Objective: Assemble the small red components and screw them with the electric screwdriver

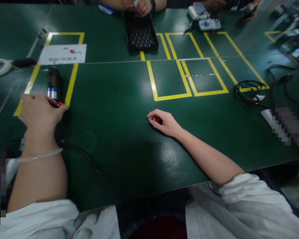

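My left hand [41,108] is closed around the rear of an electric screwdriver [54,81] on the left of the green table. The tool is black with a silver and blue band, and an orange part shows by my thumb. Its tip points away from me, toward a white paper sign [62,54]. A black cable [89,161] runs back from under the hand to the table's near edge. My right hand [163,122] rests on the table near the middle, loosely curled, thumb close to the fingertips. Nothing shows between its fingers.
Yellow tape outlines [173,98] mark the table [109,99]. At the far side, a person's hands [142,7] are above a black tray [142,46] of small parts. Coiled black cable [249,93] lies at right, a white cable coil [0,68] at far left.
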{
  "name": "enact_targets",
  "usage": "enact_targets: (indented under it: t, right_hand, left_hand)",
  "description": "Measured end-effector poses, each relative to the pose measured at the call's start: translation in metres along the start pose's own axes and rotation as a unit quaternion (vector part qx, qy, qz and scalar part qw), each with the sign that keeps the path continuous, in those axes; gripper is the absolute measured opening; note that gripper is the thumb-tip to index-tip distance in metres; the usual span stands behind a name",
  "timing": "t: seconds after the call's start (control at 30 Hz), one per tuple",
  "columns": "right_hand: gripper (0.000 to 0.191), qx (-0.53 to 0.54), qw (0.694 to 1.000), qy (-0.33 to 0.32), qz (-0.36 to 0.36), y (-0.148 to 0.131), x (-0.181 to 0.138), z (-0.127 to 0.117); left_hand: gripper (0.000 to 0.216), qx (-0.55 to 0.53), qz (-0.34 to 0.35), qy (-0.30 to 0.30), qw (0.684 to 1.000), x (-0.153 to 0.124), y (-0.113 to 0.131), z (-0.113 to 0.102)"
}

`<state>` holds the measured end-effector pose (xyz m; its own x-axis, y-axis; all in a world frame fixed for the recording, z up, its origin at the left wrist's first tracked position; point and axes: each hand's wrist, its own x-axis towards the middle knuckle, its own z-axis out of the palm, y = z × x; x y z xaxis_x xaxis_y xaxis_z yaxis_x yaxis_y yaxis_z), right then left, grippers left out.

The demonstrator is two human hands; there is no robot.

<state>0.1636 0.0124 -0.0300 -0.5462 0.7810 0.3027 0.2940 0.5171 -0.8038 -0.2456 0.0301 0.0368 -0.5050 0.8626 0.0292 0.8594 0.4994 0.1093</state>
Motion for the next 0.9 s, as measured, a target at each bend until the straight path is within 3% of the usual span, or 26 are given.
enact_targets:
  t: [0.17,0.23,0.3,0.37,0.43,0.53,0.63,0.73,0.9]
  right_hand:
    - [0.016,-0.004,1.000,-0.002,0.003,-0.001,0.000,0.000]
    - [0.015,-0.004,1.000,-0.002,0.003,-0.001,0.001,0.000]
    - [0.015,-0.003,1.000,-0.002,0.003,-0.002,0.001,0.000]
    - [0.015,-0.002,1.000,-0.003,0.003,-0.002,0.001,-0.001]
    - [0.016,0.002,1.000,-0.003,0.004,-0.002,0.000,-0.001]
    - [0.020,0.020,1.000,-0.014,0.004,-0.003,0.000,-0.002]
    - [0.032,0.042,0.998,-0.047,-0.003,-0.003,-0.001,-0.002]
    - [0.036,0.057,0.994,-0.087,-0.019,-0.004,0.000,-0.002]
    - [0.015,0.061,0.992,-0.102,-0.034,-0.004,0.002,-0.001]
  left_hand:
    - [0.051,0.045,0.001,0.016,0.999,0.003,0.004,-0.005]
    - [0.048,0.022,0.036,0.043,0.998,0.000,0.014,-0.003]
    - [0.043,-0.070,0.113,0.033,0.991,-0.011,0.035,0.002]
    - [0.040,-0.227,0.218,-0.046,0.948,-0.031,0.063,0.010]
    - [0.038,-0.356,0.288,-0.166,0.873,-0.058,0.093,0.020]
    - [0.044,-0.404,0.339,-0.315,0.789,-0.099,0.128,0.033]
    - [0.057,-0.436,0.367,-0.380,0.729,-0.124,0.140,0.044]
    - [0.064,-0.450,0.384,-0.402,0.699,-0.131,0.140,0.052]
    - [0.067,-0.453,0.379,-0.412,0.694,-0.133,0.139,0.053]
